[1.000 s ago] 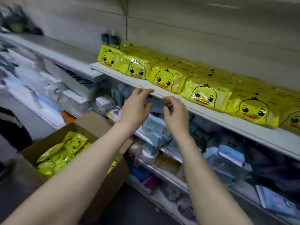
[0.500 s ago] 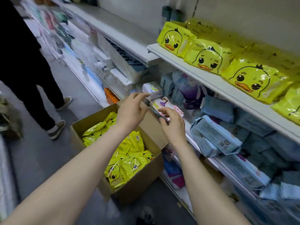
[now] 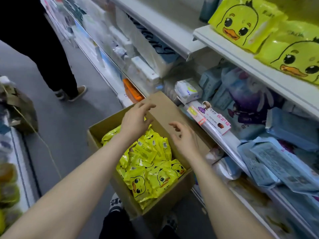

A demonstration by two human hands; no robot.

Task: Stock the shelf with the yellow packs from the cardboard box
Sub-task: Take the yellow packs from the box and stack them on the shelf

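both hands, left hand [image 3: 136, 118] and right hand [image 3: 184, 140], hover empty with loose fingers above the cardboard box [image 3: 160, 204], where the yellow duck packs [image 3: 151, 169] lie heaped; a hasty grab could drag slippery neighbours over the rim.

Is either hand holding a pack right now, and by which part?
Nothing is held. The left hand and right hand are both empty, fingers loosely spread, above the yellow packs in the cardboard box.
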